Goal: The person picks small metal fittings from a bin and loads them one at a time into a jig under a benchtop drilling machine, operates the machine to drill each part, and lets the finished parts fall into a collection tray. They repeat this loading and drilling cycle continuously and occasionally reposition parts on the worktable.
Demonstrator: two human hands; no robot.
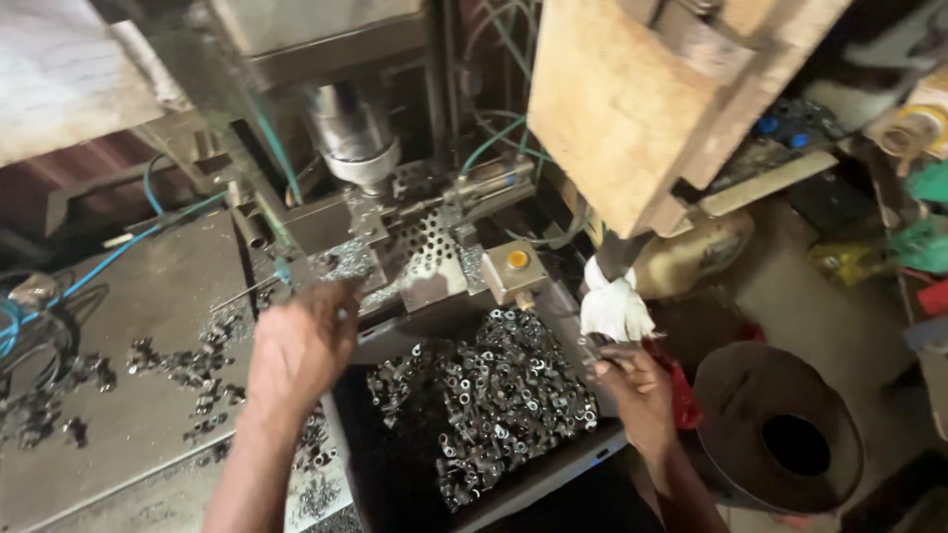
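Observation:
My left hand (pixel 301 345) is closed at the front of the press machine bed (pixel 326 222), its fingertips near the metal shavings below the steel ram (pixel 351 133); what it pinches is hidden. My right hand (pixel 632 380) grips a thin metal tool (pixel 591 345) at the right rim of a dark bin (pixel 553 469). The bin holds several small shiny metal fittings (pixel 494 395). A white rag (pixel 614 306) hangs just above my right hand.
A steel table (pixel 128 296) at left carries scattered small metal parts (pixel 188 365) and blue hoses (pixel 99 262). A wooden block (pixel 632 99) hangs over the right side. A perforated plate (pixel 430 242) and yellow button (pixel 517 259) sit mid-machine. A dark round funnel-like container (pixel 780 424) stands at lower right.

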